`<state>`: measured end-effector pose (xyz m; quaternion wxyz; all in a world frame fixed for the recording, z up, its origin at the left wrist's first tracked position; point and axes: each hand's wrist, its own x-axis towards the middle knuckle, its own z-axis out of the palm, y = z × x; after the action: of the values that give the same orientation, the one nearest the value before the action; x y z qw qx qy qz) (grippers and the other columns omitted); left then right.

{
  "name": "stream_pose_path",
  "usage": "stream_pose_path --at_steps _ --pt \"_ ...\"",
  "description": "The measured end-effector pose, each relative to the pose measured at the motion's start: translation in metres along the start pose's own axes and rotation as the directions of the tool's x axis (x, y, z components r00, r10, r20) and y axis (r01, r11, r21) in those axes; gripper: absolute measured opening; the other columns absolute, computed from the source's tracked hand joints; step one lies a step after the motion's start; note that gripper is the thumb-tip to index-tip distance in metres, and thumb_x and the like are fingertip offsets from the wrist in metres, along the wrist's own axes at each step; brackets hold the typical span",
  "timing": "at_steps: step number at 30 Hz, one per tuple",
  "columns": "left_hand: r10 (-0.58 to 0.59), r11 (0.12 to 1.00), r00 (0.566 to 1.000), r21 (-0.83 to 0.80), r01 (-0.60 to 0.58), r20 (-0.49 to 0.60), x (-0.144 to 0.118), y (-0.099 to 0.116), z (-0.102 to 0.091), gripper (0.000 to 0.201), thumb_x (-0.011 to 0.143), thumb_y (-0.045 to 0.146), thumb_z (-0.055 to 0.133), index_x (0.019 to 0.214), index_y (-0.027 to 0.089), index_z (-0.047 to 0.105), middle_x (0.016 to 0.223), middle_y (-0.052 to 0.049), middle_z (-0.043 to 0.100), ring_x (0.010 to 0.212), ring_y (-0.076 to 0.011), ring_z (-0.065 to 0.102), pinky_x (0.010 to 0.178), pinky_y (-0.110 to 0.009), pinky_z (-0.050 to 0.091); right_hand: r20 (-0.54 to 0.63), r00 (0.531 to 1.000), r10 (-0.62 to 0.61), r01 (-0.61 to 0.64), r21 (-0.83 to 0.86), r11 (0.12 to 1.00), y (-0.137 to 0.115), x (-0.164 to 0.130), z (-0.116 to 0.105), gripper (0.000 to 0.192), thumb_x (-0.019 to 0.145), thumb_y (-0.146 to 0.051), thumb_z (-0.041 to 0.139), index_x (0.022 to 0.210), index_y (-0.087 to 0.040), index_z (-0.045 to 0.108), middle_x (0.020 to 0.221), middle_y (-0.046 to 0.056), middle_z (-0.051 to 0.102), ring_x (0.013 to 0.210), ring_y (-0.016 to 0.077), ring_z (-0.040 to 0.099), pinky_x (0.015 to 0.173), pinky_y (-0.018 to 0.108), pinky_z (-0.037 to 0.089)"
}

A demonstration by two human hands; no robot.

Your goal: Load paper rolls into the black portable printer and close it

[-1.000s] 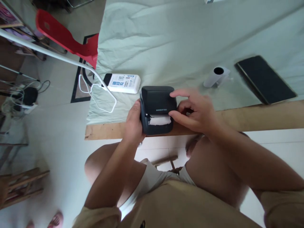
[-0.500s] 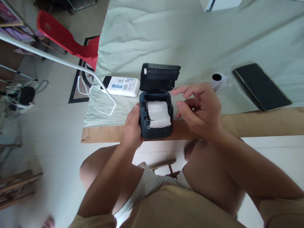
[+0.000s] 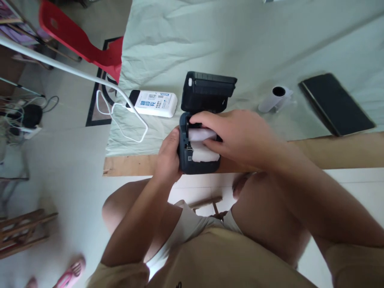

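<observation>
Paper roll [image 3: 204, 145] in printer [image 3: 198, 160], under right hand [image 3: 240, 138].

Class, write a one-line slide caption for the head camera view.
Left hand steadies a small black label printer with lid open, while right hand reaches onto its white paper roll.

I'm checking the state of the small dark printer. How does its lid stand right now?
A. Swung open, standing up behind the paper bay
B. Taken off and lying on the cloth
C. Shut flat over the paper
A: the lid stands raised behind the printer, and the white paper roll shows in the open bay under the right hand.
</observation>
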<state>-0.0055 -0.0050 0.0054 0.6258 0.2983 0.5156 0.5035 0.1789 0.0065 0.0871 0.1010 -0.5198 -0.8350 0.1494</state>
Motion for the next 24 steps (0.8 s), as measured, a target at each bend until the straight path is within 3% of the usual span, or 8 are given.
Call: stream_pose_path --at_steps 2,4,7,8,13,15,20,24 --pt "0.002 1.000 1.000 -0.031 -0.002 -0.003 0.001 -0.002 -0.001 0.044 0.087 0.065 0.074 0.094 0.022 0.070 0.070 0.002 0.069 0.061 -0.0161 0.070 0.058 -0.028 0.059 -0.149 0.987 -0.054 0.081 0.179 0.980 0.008 -0.011 0.002 0.044 0.086 -0.024 0.064 0.130 -0.030 0.068 0.096 0.000 0.077 0.069 0.0179 0.065 0.058 0.030 0.040" --pt "-0.005 0.999 1.000 -0.054 0.004 -0.012 0.001 -0.003 -0.002 0.043 0.086 0.065 0.076 0.094 0.023 0.071 0.071 0.002 0.070 0.062 -0.0165 0.070 0.059 -0.029 0.061 -0.327 0.945 -0.022 0.175 0.448 0.877 0.021 -0.022 0.009 0.049 0.083 -0.023 0.068 0.130 -0.032 0.067 0.103 0.000 0.075 0.066 0.0130 0.061 0.056 0.028 0.045" --pt "-0.028 0.996 0.999 -0.084 0.025 -0.032 0.002 -0.005 -0.002 0.044 0.084 0.066 0.077 0.097 0.025 0.072 0.077 0.001 0.074 0.068 -0.0194 0.074 0.061 -0.031 0.063 -0.469 0.848 0.246 0.205 0.719 0.664 0.046 -0.029 0.025 0.053 0.084 -0.016 0.059 0.133 -0.036 0.062 0.106 0.000 0.072 0.071 0.0121 0.061 0.048 0.022 0.043" --pt "-0.036 0.995 0.999 -0.090 0.033 -0.030 0.002 -0.005 -0.002 0.045 0.084 0.067 0.076 0.098 0.025 0.072 0.077 0.001 0.074 0.069 -0.0204 0.074 0.060 -0.032 0.062 -0.437 0.855 0.281 0.168 0.744 0.647 0.054 -0.028 0.031 0.054 0.084 -0.015 0.059 0.133 -0.036 0.060 0.105 0.000 0.071 0.073 0.0122 0.062 0.049 0.021 0.043" --pt "-0.042 0.996 0.999 -0.079 0.044 0.022 0.003 -0.006 -0.001 0.050 0.085 0.073 0.070 0.098 0.025 0.073 0.075 -0.001 0.073 0.079 -0.0258 0.078 0.061 -0.035 0.063 -0.472 0.863 0.178 0.063 0.450 0.891 0.081 -0.017 0.050 0.020 0.084 -0.026 0.074 0.103 -0.027 0.068 0.092 0.002 0.067 0.074 0.0154 0.060 0.063 0.030 0.053" --pt "-0.038 0.996 0.999 -0.082 0.040 0.027 0.005 -0.007 -0.002 0.049 0.085 0.072 0.071 0.097 0.024 0.073 0.082 -0.002 0.076 0.086 -0.0266 0.079 0.068 -0.036 0.065 -0.513 0.850 0.120 0.070 0.336 0.939 0.085 -0.016 0.050 0.017 0.085 -0.031 0.076 0.099 -0.026 0.069 0.095 0.004 0.067 0.081 0.0190 0.064 0.069 0.034 0.056" --pt "-0.034 0.993 0.999 -0.112 0.039 0.040 0.007 -0.010 -0.004 0.048 0.087 0.071 0.070 0.100 0.025 0.073 0.092 -0.003 0.078 0.094 -0.0260 0.080 0.081 -0.038 0.067 -0.541 0.840 0.045 0.101 0.238 0.966 0.094 -0.014 0.058 0.031 0.088 -0.034 0.078 0.117 -0.028 0.070 0.106 0.007 0.072 0.093 0.0232 0.069 0.077 0.036 0.058" --pt "-0.012 0.994 0.999 -0.105 0.016 0.032 0.002 -0.005 0.000 0.053 0.086 0.075 0.068 0.102 0.025 0.073 0.091 -0.004 0.078 0.094 -0.0276 0.080 0.077 -0.038 0.067 -0.488 0.865 0.113 0.005 0.234 0.972 0.098 -0.010 0.069 0.053 0.082 -0.029 0.083 0.132 -0.030 0.065 0.093 0.004 0.074 0.077 0.0229 0.069 0.078 0.040 0.058"
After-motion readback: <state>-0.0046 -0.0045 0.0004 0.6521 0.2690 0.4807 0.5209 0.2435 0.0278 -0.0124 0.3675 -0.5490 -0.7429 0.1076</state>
